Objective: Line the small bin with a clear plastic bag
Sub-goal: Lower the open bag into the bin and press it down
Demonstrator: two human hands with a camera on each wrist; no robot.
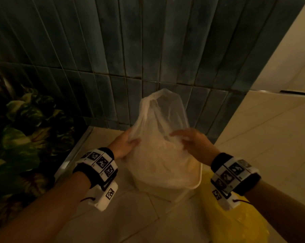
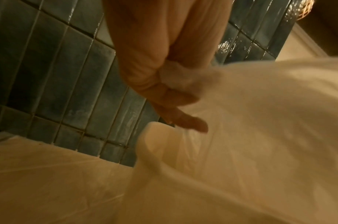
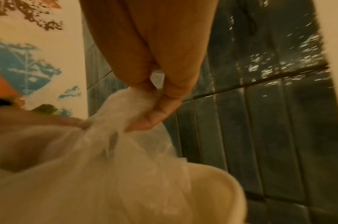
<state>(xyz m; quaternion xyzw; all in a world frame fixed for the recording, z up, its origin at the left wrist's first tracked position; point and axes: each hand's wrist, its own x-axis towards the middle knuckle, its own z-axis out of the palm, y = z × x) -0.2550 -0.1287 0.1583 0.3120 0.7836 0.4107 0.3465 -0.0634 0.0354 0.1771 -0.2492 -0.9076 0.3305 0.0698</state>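
Note:
A small white bin (image 1: 198,179) stands on the floor against the tiled wall. A clear plastic bag (image 1: 165,116) rises out of it, its upper part puffed up and its lower part crumpled inside the bin. My left hand (image 1: 130,142) grips the bag's left edge, thumb over the film; the left wrist view shows the plastic (image 2: 260,121) bunched in that hand (image 2: 175,84). My right hand (image 1: 181,137) is at the bag's right side. In the right wrist view its thumb and fingers (image 3: 150,98) pinch the film (image 3: 126,151) above the bin's rim (image 3: 233,191).
A yellow plastic bag (image 1: 228,220) lies on the floor just right of the bin, under my right wrist. Dark teal wall tiles (image 1: 113,50) stand behind. A leaf-patterned surface (image 1: 25,134) and a metal strip (image 1: 72,155) border the left. Cream floor tiles (image 1: 271,137) extend right.

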